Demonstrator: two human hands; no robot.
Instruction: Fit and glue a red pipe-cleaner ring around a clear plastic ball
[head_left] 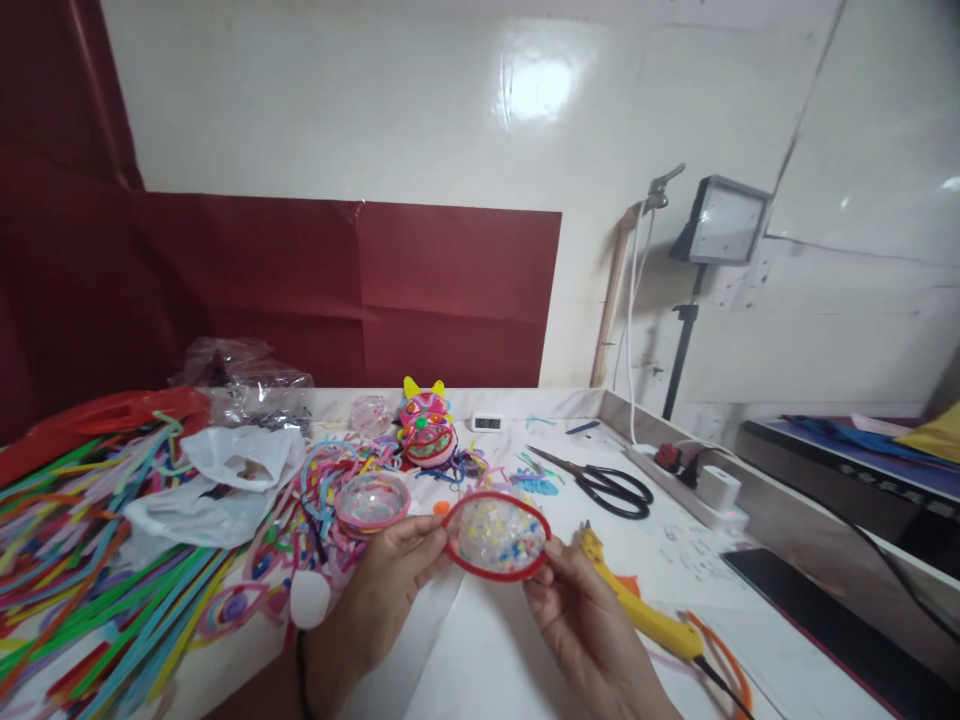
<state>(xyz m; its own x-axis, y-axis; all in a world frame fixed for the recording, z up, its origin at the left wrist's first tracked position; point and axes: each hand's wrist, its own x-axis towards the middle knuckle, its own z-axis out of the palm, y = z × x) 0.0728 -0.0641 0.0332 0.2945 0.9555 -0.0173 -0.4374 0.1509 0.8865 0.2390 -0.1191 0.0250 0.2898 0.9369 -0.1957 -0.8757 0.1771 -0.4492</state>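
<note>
A clear plastic bowl [499, 577] with a fuzzy-looking red rim is held up above the table, its wall dotted with coloured specks. My left hand [390, 575] pinches the rim at the left edge, thumb and fingers closed. At the opposite edge my right hand [576, 610] grips the rim too. Behind my left hand sits another clear bowl [373, 500] with a pinkish rim. A colourful mask-like figure [426, 425] with yellow ears stands farther back. To the right of my right hand lies a yellow hot glue gun [652, 612].
Black-handled scissors [611, 488] lie at the back right, near a small digital display [487, 422]. Coloured pipe cleaners [112, 610] and a white plastic bag [217, 490] crowd the left. A dark phone-like slab [832, 630] and a power strip [705, 500] line the right edge.
</note>
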